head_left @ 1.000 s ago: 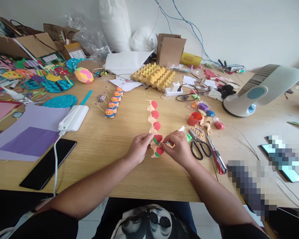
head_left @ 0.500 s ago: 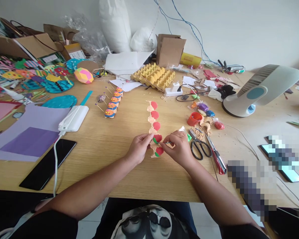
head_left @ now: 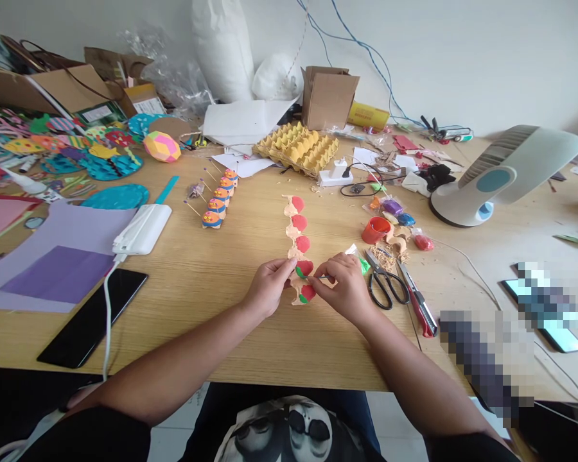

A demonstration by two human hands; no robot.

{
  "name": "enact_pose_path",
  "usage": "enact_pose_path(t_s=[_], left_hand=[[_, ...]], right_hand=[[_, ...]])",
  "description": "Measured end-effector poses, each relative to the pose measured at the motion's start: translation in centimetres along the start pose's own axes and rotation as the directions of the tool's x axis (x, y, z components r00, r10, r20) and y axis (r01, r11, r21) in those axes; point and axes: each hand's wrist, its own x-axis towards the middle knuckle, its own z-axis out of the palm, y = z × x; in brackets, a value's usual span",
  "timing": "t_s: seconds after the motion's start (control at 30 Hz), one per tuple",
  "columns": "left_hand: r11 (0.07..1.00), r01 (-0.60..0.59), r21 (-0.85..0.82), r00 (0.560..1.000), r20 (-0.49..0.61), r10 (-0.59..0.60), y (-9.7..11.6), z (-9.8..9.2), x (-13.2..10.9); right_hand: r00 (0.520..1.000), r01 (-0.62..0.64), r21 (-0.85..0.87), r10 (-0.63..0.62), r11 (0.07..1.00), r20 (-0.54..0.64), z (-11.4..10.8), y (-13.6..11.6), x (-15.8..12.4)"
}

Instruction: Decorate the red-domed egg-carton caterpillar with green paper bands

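Observation:
A tan cardboard strip (head_left: 296, 239) with several red clay balls on it lies lengthwise on the wooden table (head_left: 231, 269). My left hand (head_left: 268, 286) pinches the strip's near end from the left. My right hand (head_left: 345, 286) is closed in a pinch on a thin stick whose tip touches a small green clay piece (head_left: 300, 272) on the strip. Another green bit shows at the strip's near tip.
Black scissors (head_left: 386, 282) and a red utility knife (head_left: 421, 308) lie right of my hand, with an orange cup (head_left: 376, 229) and clay lumps behind. A white fan (head_left: 503, 173) stands far right. A phone (head_left: 94, 316), power bank (head_left: 142, 228), purple paper and yellow egg tray (head_left: 298, 146) sit left and behind.

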Motion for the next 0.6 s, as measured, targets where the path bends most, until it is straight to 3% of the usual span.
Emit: enact_pose_path(t_s=[0.27,0.6], left_hand=[[1.0,0.027,0.015,0.999,0.045,-0.028,0.08,-0.07,-0.05],[0.971,-0.127,0.205,0.991,0.072,0.114,-0.45,-0.39,-0.2]], right_hand=[[1.0,-0.013,0.154,0.013,0.988,0.0,0.03,0.59,0.16],[1.0,0.013,-0.04,-0.013,0.999,-0.003,0.03,-0.01,-0.05]])
